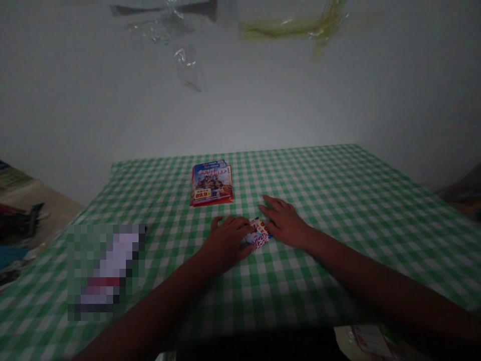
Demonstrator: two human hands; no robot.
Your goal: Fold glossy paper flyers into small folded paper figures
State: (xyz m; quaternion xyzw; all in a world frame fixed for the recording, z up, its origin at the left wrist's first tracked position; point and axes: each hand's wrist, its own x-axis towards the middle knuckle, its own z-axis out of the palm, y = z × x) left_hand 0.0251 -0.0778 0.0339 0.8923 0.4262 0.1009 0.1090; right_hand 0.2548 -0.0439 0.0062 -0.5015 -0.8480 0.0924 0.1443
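A small folded colourful leaflet (259, 234) lies on the green-and-white checked tablecloth (338, 200) between my two hands. My left hand (225, 241) rests on its left part, fingers curled down over the paper. My right hand (283, 220) lies flat beside and partly on the leaflet's right edge, fingers stretched toward the upper left. A stack of larger printed flyers (211, 183), blue on top with red edges, lies further back on the table, apart from both hands.
A blurred-out object (107, 271) lies on the cloth at the left. A white wall (240, 110) with taped plastic scraps stands right behind the table. Clutter shows on the floor at the far left, and papers at the lower right.
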